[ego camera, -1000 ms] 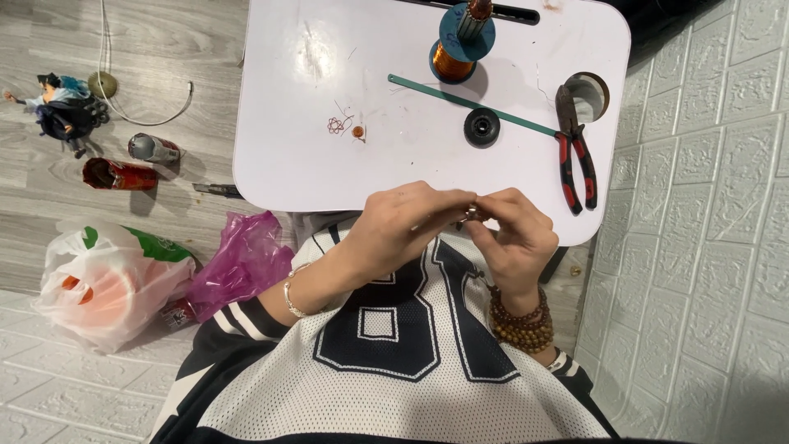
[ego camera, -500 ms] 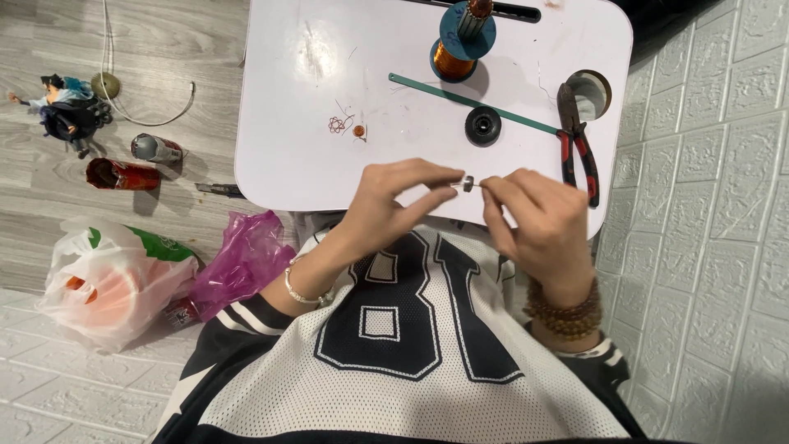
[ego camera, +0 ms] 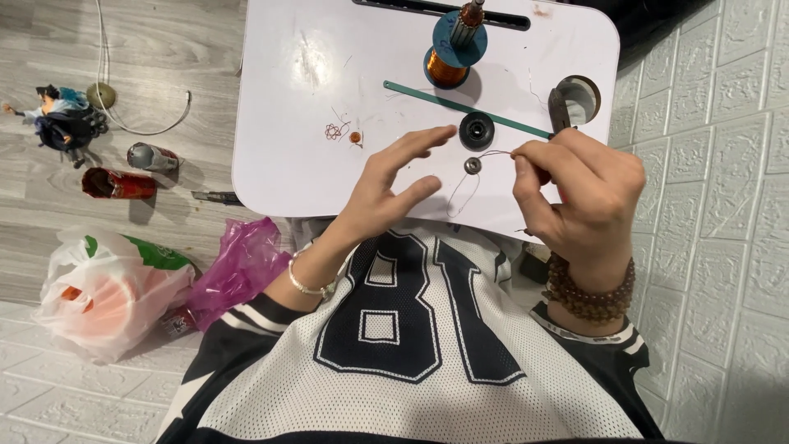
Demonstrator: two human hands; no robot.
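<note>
- Small metal ring (ego camera: 472,165) on white table (ego camera: 288,156), between both hands, just beyond left hand (ego camera: 386,185) fingertips; fingers splayed, released.
- Right hand (ego camera: 579,193) pinching thin wire (ego camera: 493,154), running leftward to ring.

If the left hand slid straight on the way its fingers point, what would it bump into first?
Probably the black round disc. The left hand points up and to the right across the white table, and its longest fingertip lies just short of that disc. How high the fingers are is unclear.
</note>
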